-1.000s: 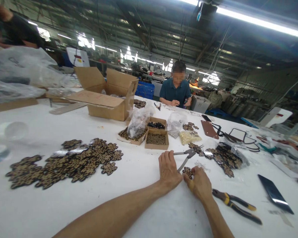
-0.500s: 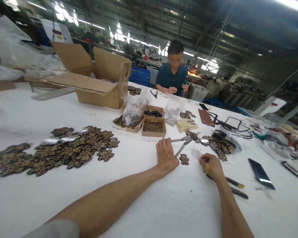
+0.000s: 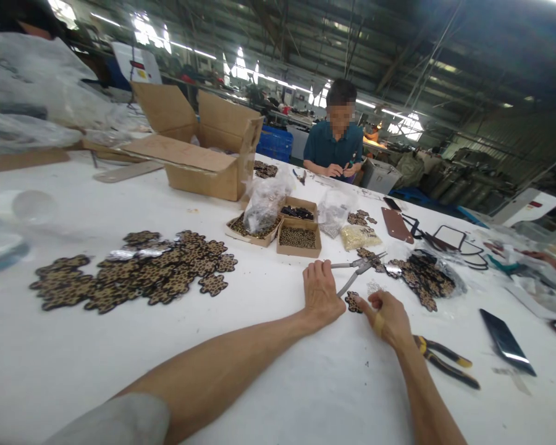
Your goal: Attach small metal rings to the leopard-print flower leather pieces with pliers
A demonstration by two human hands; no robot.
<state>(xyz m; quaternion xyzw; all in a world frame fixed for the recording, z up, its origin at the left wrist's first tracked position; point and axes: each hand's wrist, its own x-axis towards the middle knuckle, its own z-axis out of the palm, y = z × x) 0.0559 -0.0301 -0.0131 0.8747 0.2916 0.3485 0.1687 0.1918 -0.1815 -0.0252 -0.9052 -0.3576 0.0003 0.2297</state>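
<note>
My left hand (image 3: 322, 295) is wrapped around the grey-handled pliers (image 3: 361, 264), whose handles are spread and whose jaws point right, away from me. My right hand (image 3: 390, 318) is closed, with its thumb at the right edge of a small leopard-print patch (image 3: 353, 301) with a dark scalloped border. The fingertips partly cover that edge. Just beyond them lies a little heap of small clear or silvery bits (image 3: 375, 286), too small to name. Yellow-and-black pliers (image 3: 445, 358) lie on the table beside my right wrist.
A large heap of leopard-print patches (image 3: 157, 269) lies left, another heap (image 3: 424, 278) right. Small boxes of brass-coloured pieces (image 3: 299, 240), a bag of yellowish pieces (image 3: 360, 237) and an open carton (image 3: 204, 176) stand farther back. A phone (image 3: 507, 340) lies right. A co-worker (image 3: 334, 145) sits opposite.
My right hand has moved left from the small clear bits to the single leopard-print patch. My left hand still grips the grey-handled pliers. The view has shifted slightly left.
</note>
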